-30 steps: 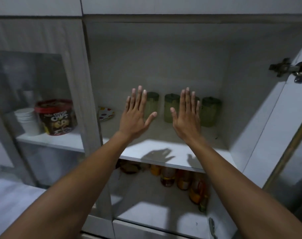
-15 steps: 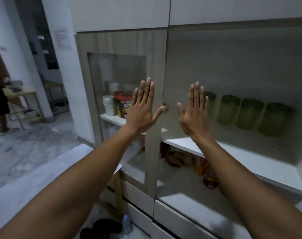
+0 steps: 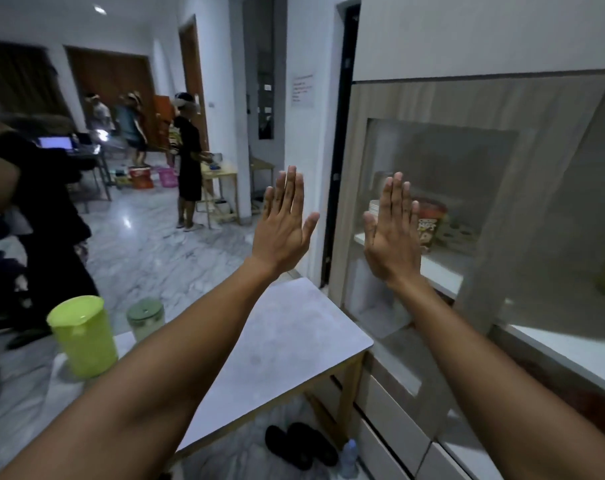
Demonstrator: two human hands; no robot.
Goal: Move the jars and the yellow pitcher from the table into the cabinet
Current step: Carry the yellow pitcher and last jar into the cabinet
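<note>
- Left hand and right hand are raised flat, palms forward, fingers straight and spread from the thumbs, holding nothing
- The yellow pitcher stands upright at the far left of the white surface, a green-lidded jar just beside it
- The cabinet is on the right; a red-lidded tub shows behind its glass, beyond the right hand

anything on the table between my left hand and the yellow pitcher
Nothing visible. The left hand is raised, open and empty, above the table's far end. The yellow pitcher stands at the table's left edge, with only the lidded jar beside it, behind and to its right, off the direct line.
</note>
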